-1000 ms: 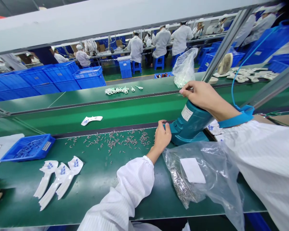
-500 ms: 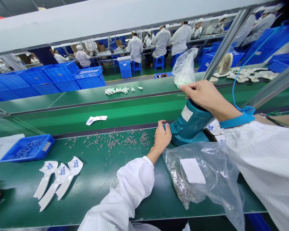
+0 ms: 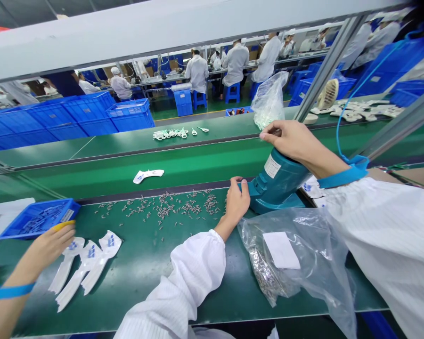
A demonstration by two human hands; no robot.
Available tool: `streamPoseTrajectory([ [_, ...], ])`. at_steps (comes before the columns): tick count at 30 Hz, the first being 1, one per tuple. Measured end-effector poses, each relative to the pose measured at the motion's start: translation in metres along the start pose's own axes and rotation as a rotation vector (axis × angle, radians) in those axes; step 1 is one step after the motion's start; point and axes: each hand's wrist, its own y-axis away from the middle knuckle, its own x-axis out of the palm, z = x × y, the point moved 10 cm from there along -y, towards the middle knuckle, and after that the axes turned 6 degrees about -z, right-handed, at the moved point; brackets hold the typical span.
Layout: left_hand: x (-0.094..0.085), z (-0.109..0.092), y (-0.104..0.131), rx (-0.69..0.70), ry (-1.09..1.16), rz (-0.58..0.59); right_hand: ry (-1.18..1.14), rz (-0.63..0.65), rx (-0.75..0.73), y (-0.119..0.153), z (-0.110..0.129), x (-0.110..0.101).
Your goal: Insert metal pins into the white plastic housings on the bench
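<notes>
A teal device [image 3: 281, 181] with a slanted cylindrical body and a white label stands on the green bench. My left hand [image 3: 237, 200] has its thumb and finger closed round the device's low front end. Over the top of the body, my right hand [image 3: 289, 139] is pinched closed, and whatever its fingertips may hold cannot be made out. Many small screws [image 3: 166, 207] lie scattered to the left of my left hand. A clear plastic bag [image 3: 300, 254] with metal pieces and a white paper lies in front of the device.
At left, a co-worker's hand [image 3: 51, 242] with something yellow is near a blue tray [image 3: 65, 217] of small blue parts. White curved parts [image 3: 92, 263] lie below it. Another white part [image 3: 148, 175] rests on the green strip behind. A metal post [image 3: 334, 63] slants at right.
A co-worker's hand has come in from the left, over the white parts beside the blue tray. The white part on the green strip has shifted right. My hands stay nearly still.
</notes>
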Motion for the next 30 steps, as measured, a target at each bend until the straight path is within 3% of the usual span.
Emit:
streamPoseTrajectory([
  [6, 0.0001, -0.0008, 0.0002, 0.007, -0.001, 0.003, -0.016, 0.028, -0.006, 0.0016, 0.0076, -0.0014],
  [11, -0.0005, -0.0014, 0.0008, 0.011, -0.002, 0.0, 0.012, 0.005, 0.073, 0.0027, 0.0012, -0.0061],
  [24, 0.0001, -0.0018, 0.0003, 0.02, 0.001, 0.0, -0.001, 0.033, -0.03, 0.0013, 0.0082, 0.0014],
  [30, 0.0008, -0.0011, -0.0001, 0.023, 0.001, 0.002, 0.001, 0.018, 0.041, 0.0022, 0.003, -0.0041],
])
